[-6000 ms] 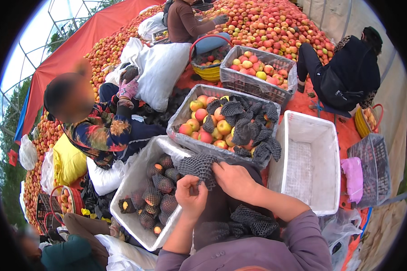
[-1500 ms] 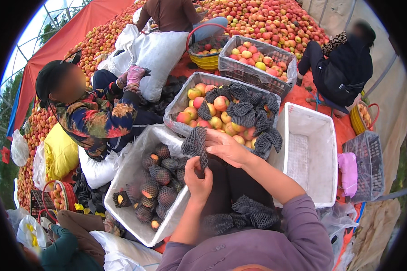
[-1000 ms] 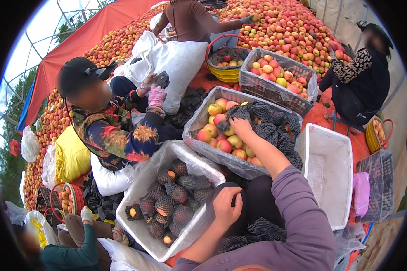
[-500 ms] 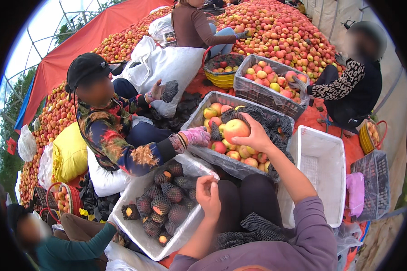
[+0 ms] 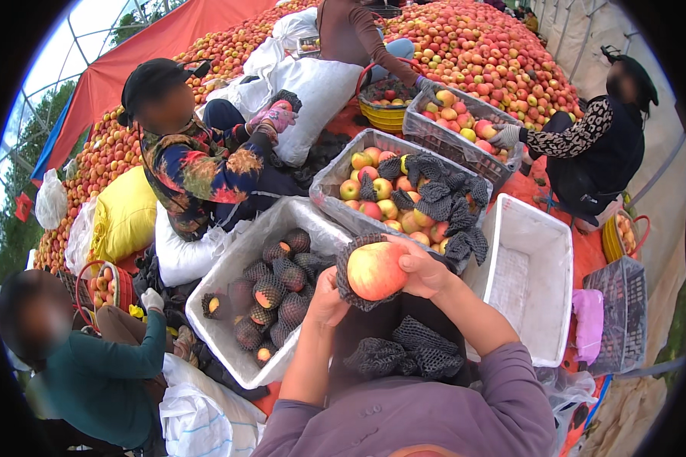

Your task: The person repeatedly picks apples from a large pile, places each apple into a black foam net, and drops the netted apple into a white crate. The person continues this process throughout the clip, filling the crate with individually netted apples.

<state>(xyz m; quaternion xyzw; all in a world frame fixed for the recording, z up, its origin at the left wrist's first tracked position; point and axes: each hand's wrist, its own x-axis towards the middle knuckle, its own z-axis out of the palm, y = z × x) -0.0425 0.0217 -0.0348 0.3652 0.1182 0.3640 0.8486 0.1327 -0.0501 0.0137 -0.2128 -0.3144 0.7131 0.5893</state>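
Note:
My left hand (image 5: 329, 300) and my right hand (image 5: 424, 266) meet in front of me around a large red-and-yellow apple (image 5: 376, 271). A black foam net sleeve (image 5: 348, 288) wraps its left side and underside, with the left fingers closed on the net. My right thumb and fingers grip the apple from the right. More black foam nets (image 5: 411, 352) lie on my lap. At left, a white crate (image 5: 215, 343) holds several net-wrapped apples (image 5: 269, 291). Beyond my hands, a lined grey crate (image 5: 325, 199) contains loose apples (image 5: 381, 186) and black nets (image 5: 438, 199).
Another white crate (image 5: 527, 289) stands at my right, beside a pink bundle (image 5: 587, 324) and a grey crate (image 5: 625, 305). Co-workers (image 5: 198, 164) sit left, lower left, ahead and far right. A farther apple crate (image 5: 453, 156), yellow basket (image 5: 383, 116) and big apple heap (image 5: 472, 53) lie ahead.
My right hand has brought the apple from over the loose-apple crate back toward me. My left hand has risen to meet it, and a net now surrounds part of the apple.

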